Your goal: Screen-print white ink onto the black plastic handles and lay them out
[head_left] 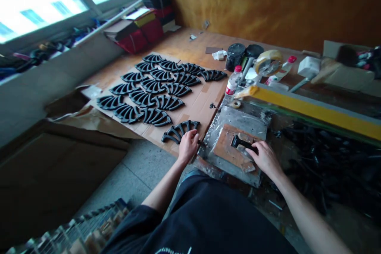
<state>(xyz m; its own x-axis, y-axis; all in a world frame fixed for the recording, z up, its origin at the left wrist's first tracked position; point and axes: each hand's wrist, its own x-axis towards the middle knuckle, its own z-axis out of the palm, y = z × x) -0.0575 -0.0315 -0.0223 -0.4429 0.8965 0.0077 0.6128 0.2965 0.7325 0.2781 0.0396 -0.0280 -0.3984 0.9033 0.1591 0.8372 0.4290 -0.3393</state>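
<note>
My left hand (188, 145) is at the right end of a short row of black T-shaped handles (178, 130) on the cardboard. Its fingers are closed on the stem of the end handle, which they partly hide. On the right, my right hand (266, 156) grips another black T-shaped handle (244, 143) by its stem end. This one's crosspiece points left, over a brown board (224, 149) lying on a stained metal plate (250, 121).
Several fanned rows of black handles (160, 103) cover the cardboard (202, 105). A dark heap of parts (336, 162) lies right, below a yellow bar (315, 109). Behind the plate stand a red-capped bottle (232, 83), black tubs (235, 56) and a tape roll (268, 62).
</note>
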